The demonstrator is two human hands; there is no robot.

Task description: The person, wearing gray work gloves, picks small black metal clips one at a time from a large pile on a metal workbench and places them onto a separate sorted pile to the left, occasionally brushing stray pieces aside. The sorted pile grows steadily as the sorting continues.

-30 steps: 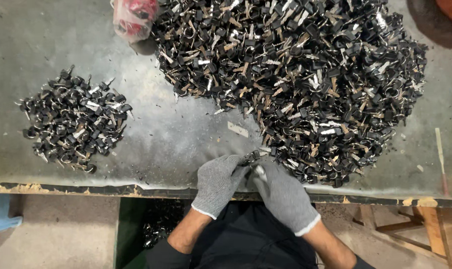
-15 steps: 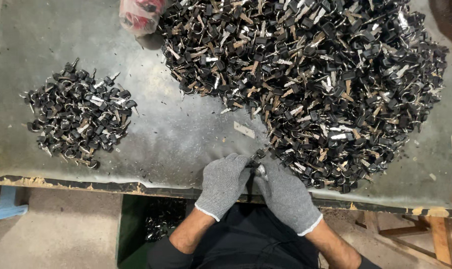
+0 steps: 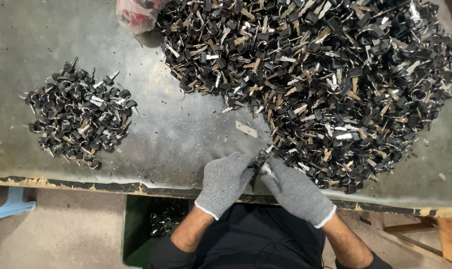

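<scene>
Both grey knit-gloved hands meet at the near edge of the worn grey metal-topped table (image 3: 186,139). The left hand (image 3: 225,180) and right hand (image 3: 291,190) pinch one small black-headed key (image 3: 259,159) between their fingertips, seemingly working it apart or checking it. It sits just beside the large heap of black-headed keys (image 3: 325,69); a smaller sorted pile of keys (image 3: 79,117) lies well apart on the left. The next move likely calls for a firm fingertip grip. The key's detail is too small to read, and the fingers hide most of it.

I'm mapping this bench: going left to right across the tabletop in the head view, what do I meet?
Small heap of black-headed keys → clear plastic bag with red contents → pale flat tag lying alone → large heap of black-headed keys.
</scene>
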